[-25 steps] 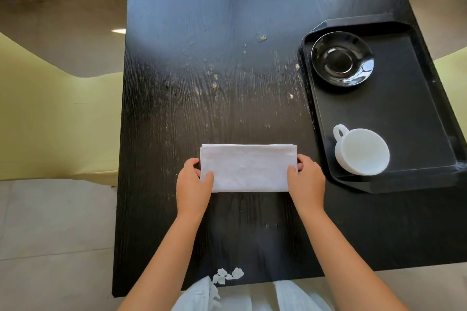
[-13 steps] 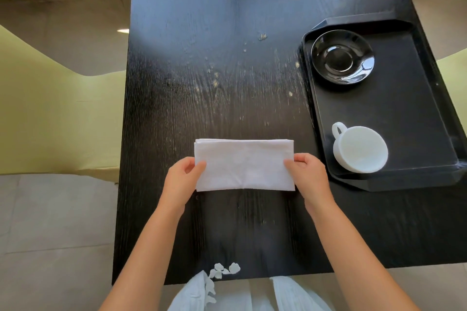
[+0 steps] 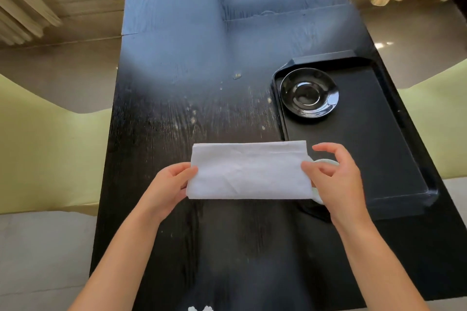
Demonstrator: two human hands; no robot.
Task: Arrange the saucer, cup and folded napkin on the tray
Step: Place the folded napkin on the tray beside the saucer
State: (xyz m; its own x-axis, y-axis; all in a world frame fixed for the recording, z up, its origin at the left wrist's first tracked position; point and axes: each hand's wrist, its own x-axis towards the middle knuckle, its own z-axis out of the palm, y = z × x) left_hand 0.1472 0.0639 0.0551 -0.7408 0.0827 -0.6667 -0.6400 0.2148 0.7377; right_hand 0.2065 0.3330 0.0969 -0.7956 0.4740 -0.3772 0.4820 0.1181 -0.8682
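Two hands hold one white folded cloth napkin (image 3: 249, 169) by its short ends, apparently lifted above the black wood-grain table (image 3: 177, 113). The left hand (image 3: 168, 185) is closed on the left end; on the right hand (image 3: 333, 178), thumb and a fingertip pinch the right end, the other fingers spread. Beyond, a black rectangular plastic tray (image 3: 379, 149) carries a glossy black round saucer (image 3: 309, 92) at its far corner. A white cup (image 3: 326, 162) is mostly hidden behind the right hand. The napkin step is judged underway; next, it would need carrying rightward onto bare tray floor, clear of the cup.
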